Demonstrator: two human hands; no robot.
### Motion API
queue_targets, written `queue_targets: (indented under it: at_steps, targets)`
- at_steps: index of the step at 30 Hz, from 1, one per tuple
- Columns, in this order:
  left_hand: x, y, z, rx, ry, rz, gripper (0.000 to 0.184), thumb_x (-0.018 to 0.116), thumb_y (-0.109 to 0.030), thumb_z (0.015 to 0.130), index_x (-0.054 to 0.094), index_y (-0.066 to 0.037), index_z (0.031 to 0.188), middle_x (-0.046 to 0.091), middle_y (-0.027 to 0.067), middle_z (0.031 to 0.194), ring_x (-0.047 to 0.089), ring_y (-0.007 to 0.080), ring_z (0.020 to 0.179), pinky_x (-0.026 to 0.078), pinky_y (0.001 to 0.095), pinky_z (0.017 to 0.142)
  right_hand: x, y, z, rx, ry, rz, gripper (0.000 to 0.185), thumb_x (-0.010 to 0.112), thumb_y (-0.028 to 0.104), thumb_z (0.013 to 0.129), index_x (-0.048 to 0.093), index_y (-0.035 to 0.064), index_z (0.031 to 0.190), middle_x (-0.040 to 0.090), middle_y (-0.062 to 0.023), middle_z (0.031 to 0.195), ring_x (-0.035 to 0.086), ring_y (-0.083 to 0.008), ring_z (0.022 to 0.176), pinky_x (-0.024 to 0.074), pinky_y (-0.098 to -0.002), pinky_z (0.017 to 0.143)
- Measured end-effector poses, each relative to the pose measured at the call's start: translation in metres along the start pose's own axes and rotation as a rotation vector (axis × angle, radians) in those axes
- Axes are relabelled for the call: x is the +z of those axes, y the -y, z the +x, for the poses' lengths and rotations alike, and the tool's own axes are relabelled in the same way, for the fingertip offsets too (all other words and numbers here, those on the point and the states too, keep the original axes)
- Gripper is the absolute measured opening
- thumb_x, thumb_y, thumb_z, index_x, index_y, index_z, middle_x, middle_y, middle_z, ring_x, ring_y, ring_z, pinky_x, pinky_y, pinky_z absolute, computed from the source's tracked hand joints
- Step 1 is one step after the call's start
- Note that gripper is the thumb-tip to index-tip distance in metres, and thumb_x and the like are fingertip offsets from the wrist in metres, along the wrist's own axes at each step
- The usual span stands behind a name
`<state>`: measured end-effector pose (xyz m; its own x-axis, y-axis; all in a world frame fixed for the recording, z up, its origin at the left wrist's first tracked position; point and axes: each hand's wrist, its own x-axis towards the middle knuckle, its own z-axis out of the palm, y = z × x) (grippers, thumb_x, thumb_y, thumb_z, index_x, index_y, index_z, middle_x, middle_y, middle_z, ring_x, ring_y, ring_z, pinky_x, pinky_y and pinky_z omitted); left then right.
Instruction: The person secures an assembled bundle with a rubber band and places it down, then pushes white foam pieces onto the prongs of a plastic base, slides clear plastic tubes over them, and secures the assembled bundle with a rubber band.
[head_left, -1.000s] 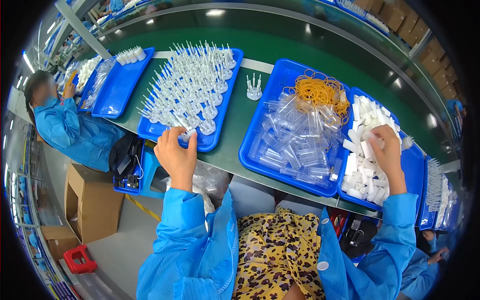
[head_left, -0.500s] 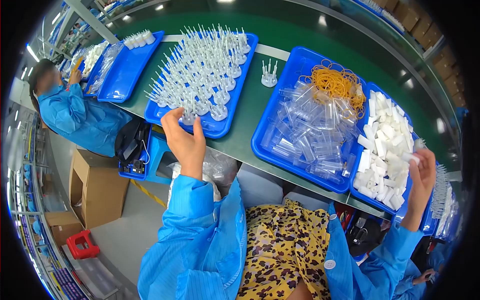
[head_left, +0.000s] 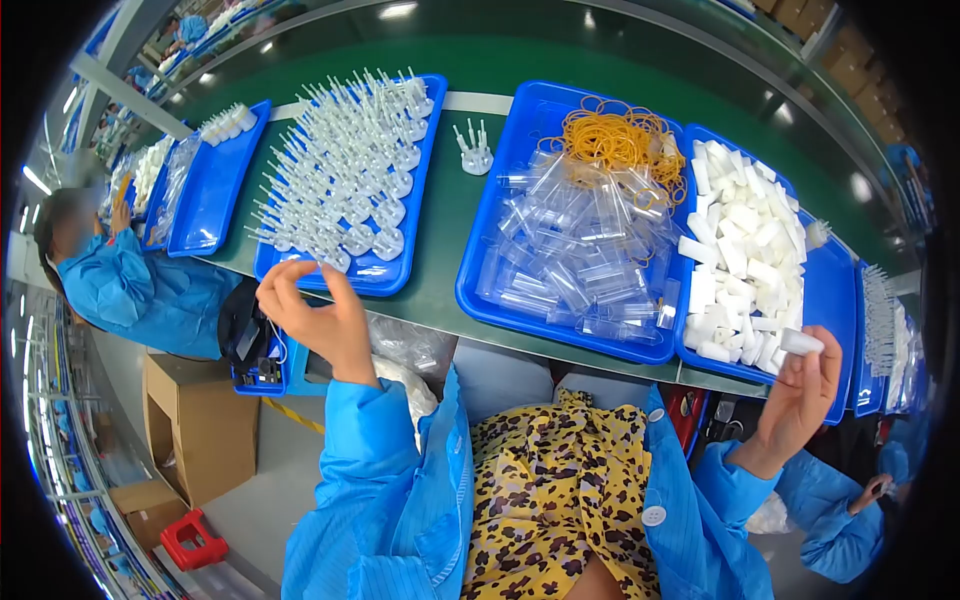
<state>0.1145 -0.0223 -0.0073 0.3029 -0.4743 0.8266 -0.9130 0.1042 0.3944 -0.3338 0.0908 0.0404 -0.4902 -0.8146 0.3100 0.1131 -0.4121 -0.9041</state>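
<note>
My left hand (head_left: 318,312) is at the near edge of a blue tray (head_left: 425,190) filled with white pronged parts (head_left: 345,165). Its thumb and fingers are apart, with nothing seen between them. My right hand (head_left: 798,395) pinches a white cylinder (head_left: 801,342) between thumb and fingers, at the near right corner of a tray of white cylinders (head_left: 735,270). Between the two trays lies a blue tray (head_left: 467,275) of clear plastic tubes (head_left: 585,250) and orange rubber bands (head_left: 620,140). One white pronged part (head_left: 474,150) stands alone on the green table (head_left: 440,318).
At the left a person in blue (head_left: 145,295) sits by another blue tray (head_left: 212,205). A cardboard box (head_left: 205,425) and a red stool (head_left: 193,540) are on the floor. Another tray of pronged parts (head_left: 878,325) and a co-worker's sleeve (head_left: 835,530) are at the right.
My right hand has moved from the pile of white cylinders toward me, with one cylinder now held. My left hand has drawn back from the pronged parts. The camera view has shifted.
</note>
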Motion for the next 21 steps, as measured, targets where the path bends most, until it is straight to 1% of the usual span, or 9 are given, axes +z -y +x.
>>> queue_targets:
  at_steps: [2, 5, 8, 10, 11, 14, 17, 19, 21]
  targets:
    - [0.007, -0.032, 0.007, 0.037, 0.171, -0.268, 0.022, 0.062, 0.005, 0.075, 0.059, 0.0, 0.096, 0.061, 0.0159, 0.097, 0.059, 0.031, 0.089, 0.047, 0.0387, 0.079, 0.019, -0.008, -0.004, 0.035, 0.037, 0.084, 0.024, 0.056, 0.005, 0.091, 0.05, -0.0023, 0.113, 0.056, -0.0126, 0.108, 0.05, -0.0065, 0.081, 0.0417, -0.0168, 0.072]
    - [0.064, -0.063, 0.017, -0.142, 0.44, -0.649, 0.026, 0.056, 0.004, 0.082, 0.06, 0.003, 0.108, 0.064, 0.0183, 0.096, 0.064, 0.0284, 0.091, 0.051, 0.0375, 0.075, 0.036, -0.018, -0.005, 0.109, 0.04, 0.147, 0.021, 0.058, 0.005, 0.089, 0.05, -0.0002, 0.108, 0.056, -0.0122, 0.107, 0.052, -0.0084, 0.083, 0.0423, -0.0171, 0.073]
    - [0.139, -0.041, 0.018, -0.042, 0.48, -0.401, 0.027, 0.054, 0.001, 0.086, 0.06, 0.004, 0.112, 0.066, 0.0194, 0.09, 0.067, 0.027, 0.087, 0.054, 0.0361, 0.072, 0.052, -0.016, -0.011, 0.121, 0.056, 0.137, 0.019, 0.06, 0.006, 0.088, 0.049, 0.0024, 0.103, 0.056, -0.0118, 0.103, 0.054, -0.0109, 0.086, 0.0441, -0.0193, 0.075]
    - [0.166, -0.038, 0.017, -0.409, 0.794, -0.549, 0.023, 0.052, 0.002, 0.086, 0.062, 0.002, 0.107, 0.066, 0.0168, 0.082, 0.069, 0.0238, 0.07, 0.055, 0.0353, 0.064, 0.054, -0.015, -0.015, 0.147, 0.073, 0.141, 0.018, 0.059, 0.006, 0.087, 0.049, 0.0036, 0.102, 0.057, -0.0118, 0.102, 0.055, -0.0122, 0.089, 0.0464, -0.0224, 0.076]
    - [0.175, -0.033, 0.014, -0.464, 0.848, -0.676, 0.018, 0.053, 0.004, 0.084, 0.065, 0.002, 0.098, 0.067, 0.0137, 0.076, 0.067, 0.0209, 0.059, 0.055, 0.0333, 0.055, 0.054, -0.014, -0.016, 0.139, 0.059, 0.133, 0.018, 0.059, 0.006, 0.087, 0.049, 0.0036, 0.102, 0.057, -0.0118, 0.102, 0.055, -0.0122, 0.089, 0.0464, -0.0224, 0.076]
    - [0.172, -0.037, 0.012, -0.371, 0.79, -0.603, 0.009, 0.057, 0.003, 0.082, 0.065, 0.003, 0.088, 0.064, 0.0123, 0.07, 0.067, 0.02, 0.059, 0.055, 0.0324, 0.053, 0.053, -0.016, -0.019, 0.203, 0.064, 0.183, 0.019, 0.058, 0.005, 0.087, 0.05, 0.0027, 0.103, 0.059, -0.0117, 0.102, 0.056, -0.012, 0.089, 0.0471, -0.0207, 0.078]
    - [0.17, -0.038, 0.002, -0.258, 0.588, -0.641, 0.008, 0.063, -0.001, 0.082, 0.065, 0.0, 0.09, 0.064, 0.0176, 0.097, 0.067, 0.0223, 0.072, 0.055, 0.0308, 0.056, 0.056, -0.019, -0.018, 0.241, -0.009, 0.141, 0.019, 0.058, 0.005, 0.087, 0.05, 0.0023, 0.104, 0.06, -0.0104, 0.101, 0.057, -0.0105, 0.085, 0.0472, -0.0196, 0.073]
    - [0.159, -0.034, 0.008, 0.083, 0.409, -0.481, 0.01, 0.063, -0.005, 0.085, 0.064, 0.0, 0.094, 0.06, 0.017, 0.109, 0.065, 0.0198, 0.081, 0.056, 0.0288, 0.059, 0.055, -0.024, -0.015, 0.227, -0.041, 0.103, 0.02, 0.058, 0.004, 0.087, 0.051, 0.0018, 0.106, 0.061, -0.0094, 0.099, 0.057, -0.0089, 0.079, 0.0465, -0.0184, 0.068]
    - [0.111, -0.076, 0.02, -0.397, 0.518, -0.849, 0.012, 0.06, -0.007, 0.09, 0.063, 0.0, 0.098, 0.06, 0.0142, 0.108, 0.062, 0.0166, 0.083, 0.056, 0.0269, 0.064, 0.056, -0.028, -0.014, 0.228, -0.05, 0.147, 0.02, 0.058, 0.004, 0.088, 0.052, 0.0015, 0.107, 0.062, -0.0094, 0.099, 0.057, -0.0078, 0.075, 0.0454, -0.0173, 0.064]
